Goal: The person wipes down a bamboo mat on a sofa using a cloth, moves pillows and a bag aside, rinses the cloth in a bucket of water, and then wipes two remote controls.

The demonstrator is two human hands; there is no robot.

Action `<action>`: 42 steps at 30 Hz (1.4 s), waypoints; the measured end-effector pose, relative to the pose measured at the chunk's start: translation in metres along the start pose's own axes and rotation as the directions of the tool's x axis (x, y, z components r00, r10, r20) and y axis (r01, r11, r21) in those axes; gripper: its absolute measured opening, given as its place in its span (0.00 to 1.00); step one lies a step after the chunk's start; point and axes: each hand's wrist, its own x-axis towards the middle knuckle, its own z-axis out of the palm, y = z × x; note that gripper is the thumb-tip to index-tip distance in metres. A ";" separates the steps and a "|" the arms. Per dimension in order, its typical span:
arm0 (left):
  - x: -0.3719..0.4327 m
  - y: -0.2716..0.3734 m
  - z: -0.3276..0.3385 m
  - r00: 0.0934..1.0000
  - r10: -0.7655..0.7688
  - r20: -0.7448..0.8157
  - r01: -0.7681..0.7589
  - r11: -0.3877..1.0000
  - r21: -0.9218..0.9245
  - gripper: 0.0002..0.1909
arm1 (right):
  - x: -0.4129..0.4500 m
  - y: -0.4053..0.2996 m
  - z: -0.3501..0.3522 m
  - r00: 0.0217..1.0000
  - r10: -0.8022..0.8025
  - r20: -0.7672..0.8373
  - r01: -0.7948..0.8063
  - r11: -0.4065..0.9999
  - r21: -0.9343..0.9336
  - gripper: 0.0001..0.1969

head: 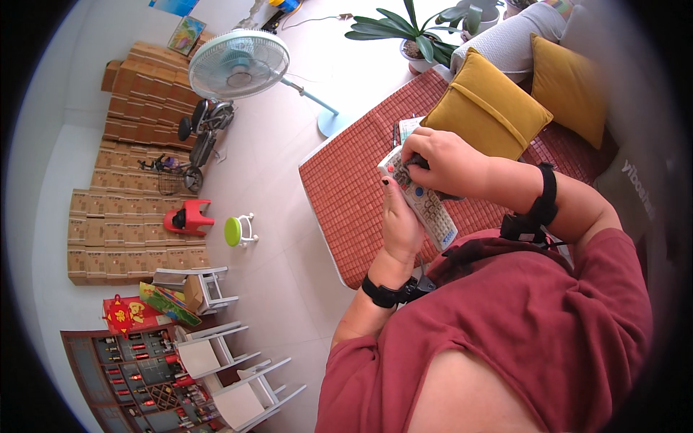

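My left hand [401,230] grips a long white remote control [435,212] along its near side, with the thumb at its edge. The remote has many grey buttons, plus a red one and a blue one, and lies tilted. Over its upper half is my right hand [452,162], fingers curled around a small dark item [418,161] pressed near the buttons. That item looks like cloth, but most of it is hidden by the fingers. Just beyond the hands, a white-and-green flat item [410,126] and a dark pen-like stick [395,135] rest on a red-brown woven mat [346,189].
Mustard cushions [490,105] lie at the mat's right side, near a potted plant [414,46]. A standing fan [241,65] rises beyond the mat. Further left are a green-topped stool [233,231], a red plastic chair [189,218], an electric scooter [203,146] and stacked cardboard boxes [124,233].
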 end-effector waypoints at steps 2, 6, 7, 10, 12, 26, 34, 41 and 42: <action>0.000 0.001 0.004 0.999 0.013 -0.038 -0.013 1.000 -0.001 0.26 | 0.001 0.002 0.004 0.999 0.016 -0.037 -0.014 0.999 0.045 0.08; -0.001 0.005 0.008 0.999 -0.036 -0.027 0.035 0.998 -0.043 0.27 | 0.003 0.002 0.011 0.990 0.122 -0.077 -0.118 0.992 0.052 0.08; 0.000 0.006 0.010 0.999 -0.019 -0.029 0.018 0.999 -0.050 0.27 | 0.003 0.003 0.012 0.985 0.134 -0.105 -0.128 0.990 0.060 0.07; 0.003 0.005 0.008 0.999 -0.015 -0.048 0.012 0.997 -0.070 0.27 | 0.006 0.007 0.016 0.971 0.224 -0.084 -0.215 0.972 0.098 0.08; 0.005 0.004 0.006 0.998 -0.024 -0.066 0.018 0.996 -0.083 0.27 | 0.008 0.014 0.017 0.945 0.318 -0.070 -0.292 0.923 0.250 0.08; 0.009 0.002 -0.014 0.987 -0.048 -0.153 0.023 0.987 -0.159 0.27 | -0.006 0.031 -0.001 0.929 0.370 -0.007 -0.285 0.725 0.627 0.08; 0.004 0.011 0.004 1.000 0.015 0.011 -0.013 0.993 -0.118 0.28 | 0.003 -0.002 0.005 0.996 0.020 -0.088 0.003 0.969 0.248 0.08; -0.003 0.007 0.000 1.000 0.009 -0.011 -0.009 0.999 -0.054 0.28 | 0.008 -0.002 0.012 0.987 0.153 -0.057 -0.132 0.951 0.279 0.12; -0.003 0.005 -0.003 0.998 0.043 -0.055 -0.040 0.998 0.049 0.27 | 0.009 -0.003 0.013 0.986 0.155 -0.055 -0.134 0.951 0.279 0.12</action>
